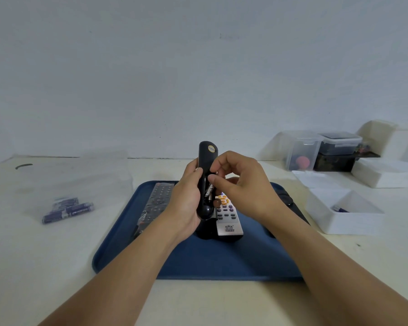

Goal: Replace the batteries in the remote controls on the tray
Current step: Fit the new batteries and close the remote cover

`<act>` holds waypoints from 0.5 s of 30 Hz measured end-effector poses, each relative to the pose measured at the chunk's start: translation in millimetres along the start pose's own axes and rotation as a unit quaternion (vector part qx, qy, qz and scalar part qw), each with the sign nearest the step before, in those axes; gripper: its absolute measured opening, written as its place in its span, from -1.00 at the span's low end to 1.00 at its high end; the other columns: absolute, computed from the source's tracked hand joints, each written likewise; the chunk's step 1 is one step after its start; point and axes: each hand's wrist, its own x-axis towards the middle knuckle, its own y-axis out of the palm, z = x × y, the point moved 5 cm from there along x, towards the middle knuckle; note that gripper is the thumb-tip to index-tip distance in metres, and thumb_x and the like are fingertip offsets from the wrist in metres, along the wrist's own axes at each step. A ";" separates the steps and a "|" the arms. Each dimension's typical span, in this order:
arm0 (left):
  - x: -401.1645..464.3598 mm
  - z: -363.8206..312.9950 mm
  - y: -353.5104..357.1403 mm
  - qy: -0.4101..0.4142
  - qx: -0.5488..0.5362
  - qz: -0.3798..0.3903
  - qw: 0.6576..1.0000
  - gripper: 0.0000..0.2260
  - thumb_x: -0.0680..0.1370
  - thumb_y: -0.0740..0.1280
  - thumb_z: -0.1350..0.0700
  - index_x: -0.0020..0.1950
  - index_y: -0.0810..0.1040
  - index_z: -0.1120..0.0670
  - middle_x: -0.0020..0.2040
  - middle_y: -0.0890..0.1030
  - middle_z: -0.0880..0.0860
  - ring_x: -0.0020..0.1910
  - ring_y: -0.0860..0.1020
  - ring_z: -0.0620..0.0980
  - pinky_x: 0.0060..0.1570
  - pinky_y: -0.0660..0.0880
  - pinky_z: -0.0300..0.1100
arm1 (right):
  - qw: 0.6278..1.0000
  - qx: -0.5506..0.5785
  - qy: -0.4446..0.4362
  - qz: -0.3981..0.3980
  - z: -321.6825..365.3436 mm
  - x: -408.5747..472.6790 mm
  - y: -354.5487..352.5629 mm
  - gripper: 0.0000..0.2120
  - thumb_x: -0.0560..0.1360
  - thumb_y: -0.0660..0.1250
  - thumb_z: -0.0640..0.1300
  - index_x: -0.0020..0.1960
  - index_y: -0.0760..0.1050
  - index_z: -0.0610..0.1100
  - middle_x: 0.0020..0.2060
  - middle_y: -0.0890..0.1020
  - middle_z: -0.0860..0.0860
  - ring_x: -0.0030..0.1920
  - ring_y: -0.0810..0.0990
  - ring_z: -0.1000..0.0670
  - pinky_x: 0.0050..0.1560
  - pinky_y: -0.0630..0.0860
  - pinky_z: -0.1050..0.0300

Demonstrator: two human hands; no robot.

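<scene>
The left hand (186, 203) grips a black remote (204, 175) upright above the blue tray (198, 260), back facing the person. The right hand (243, 184) curls its fingertips (213, 178) at the open battery bay; whether they pinch anything I cannot tell. A white box (353, 222) holds one battery (339, 209); a clear bag (67, 209) holds several.
</scene>
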 end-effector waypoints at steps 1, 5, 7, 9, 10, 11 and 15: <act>1.0 0.0 -0.3 -0.002 -0.004 -0.001 1.000 -0.68 0.74 0.03 0.10 0.30 0.55 -0.03 0.03 0.60 0.14 -0.16 0.53 0.02 -0.32 0.44 -0.15 | 1.000 0.016 0.005 -0.005 -0.3 -0.3 -0.1 -0.87 0.47 0.44 -0.33 -0.10 0.57 -0.13 -0.29 0.58 -0.15 -0.34 0.55 0.02 -0.31 0.58 0.17; 2.1 -2.0 1.8 -0.016 -0.040 -0.001 0.999 -0.70 0.74 0.04 0.11 0.31 0.52 0.07 -0.05 0.59 0.14 -0.30 0.52 -0.01 -0.40 0.45 -0.19 | 0.979 0.165 0.088 -0.078 -4.0 -0.5 -3.9 -0.86 0.44 0.49 -0.37 -0.10 0.58 -0.19 -0.22 0.64 -0.15 -0.28 0.64 -0.04 -0.23 0.64 0.06; 3.6 -3.7 0.2 -0.030 -0.078 -0.012 0.996 -0.70 0.75 0.05 0.09 0.34 0.49 0.14 -0.07 0.64 0.15 -0.34 0.51 0.01 -0.44 0.45 -0.20 | 0.918 0.335 0.173 -0.120 -14.8 1.9 -9.7 -0.85 0.45 0.46 -0.38 -0.07 0.56 -0.21 -0.23 0.65 -0.12 -0.31 0.65 -0.01 -0.22 0.63 0.16; 3.9 -5.1 -2.3 -0.049 -0.104 -0.015 0.993 -0.68 0.75 0.06 0.06 0.37 0.45 0.19 -0.01 0.70 0.20 -0.34 0.52 0.03 -0.45 0.46 -0.21 | 0.822 0.482 0.259 -0.157 -30.4 4.2 -14.3 -0.84 0.49 0.41 -0.39 -0.02 0.50 -0.20 -0.23 0.65 -0.10 -0.31 0.66 0.01 -0.16 0.66 0.18; 3.8 -5.6 -3.6 -0.058 -0.113 -0.015 0.992 -0.65 0.75 0.06 0.05 0.40 0.44 0.21 0.01 0.71 0.21 -0.34 0.53 0.02 -0.45 0.47 -0.22 | 0.773 0.533 0.295 -0.174 -37.3 4.2 -15.5 -0.84 0.51 0.39 -0.40 0.00 0.48 -0.21 -0.23 0.66 -0.11 -0.32 0.66 0.01 -0.15 0.68 0.16; 3.9 -5.4 -4.8 -0.066 -0.118 -0.014 0.991 -0.64 0.74 0.06 0.04 0.41 0.43 0.23 0.03 0.72 0.22 -0.34 0.54 0.01 -0.45 0.48 -0.23 | 0.736 0.566 0.321 -0.187 -43.1 3.7 -15.7 -0.86 0.52 0.36 -0.40 0.00 0.47 -0.23 -0.23 0.65 -0.13 -0.35 0.67 0.00 -0.16 0.68 0.13; 2.7 -2.4 -4.3 -0.092 -0.105 -0.006 0.990 -0.61 0.74 0.06 0.01 0.42 0.45 0.21 0.15 0.70 0.21 -0.31 0.56 -0.01 -0.44 0.50 -0.24 | 0.678 0.601 0.372 -0.202 -54.7 2.1 -10.0 -0.93 0.57 0.28 -0.42 -0.01 0.49 -0.30 -0.20 0.58 -0.19 -0.39 0.66 -0.05 -0.30 0.68 0.02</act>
